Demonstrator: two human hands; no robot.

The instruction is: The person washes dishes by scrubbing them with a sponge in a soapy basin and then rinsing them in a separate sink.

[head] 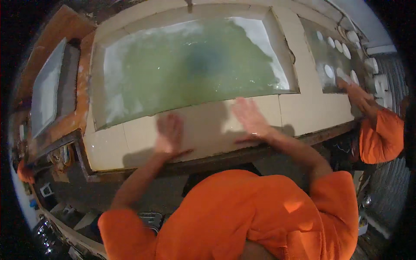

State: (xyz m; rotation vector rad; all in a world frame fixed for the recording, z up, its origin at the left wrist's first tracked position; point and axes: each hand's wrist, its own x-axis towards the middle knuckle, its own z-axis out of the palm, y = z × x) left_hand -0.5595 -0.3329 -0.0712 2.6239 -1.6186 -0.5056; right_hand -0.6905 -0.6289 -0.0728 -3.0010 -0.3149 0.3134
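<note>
Before me is a tiled basin [294, 76] of cloudy green water [152, 68], with white patches along its sides. Over the cream tiled ledge [204, 130] at its near side are both of my hands, palms down. My left hand [169, 133] is blurred, holds nothing and has its thumb out to the side. Farther right, my right hand [249, 117] reaches close to the water's edge with its fingers extended and nothing in it. Dark shadows fall on the tiles beside both hands; whether the palms touch the ledge I cannot tell.
At right, a co-worker's hand [349, 85] reaches over a grey surface [313, 42] bearing several white discs [329, 71]. White stacks [379, 84] stand beyond it. On the left, a pale flat panel [50, 91] lies tilted near an orange-brown surface [85, 65]. A dark edge [221, 159] borders the ledge.
</note>
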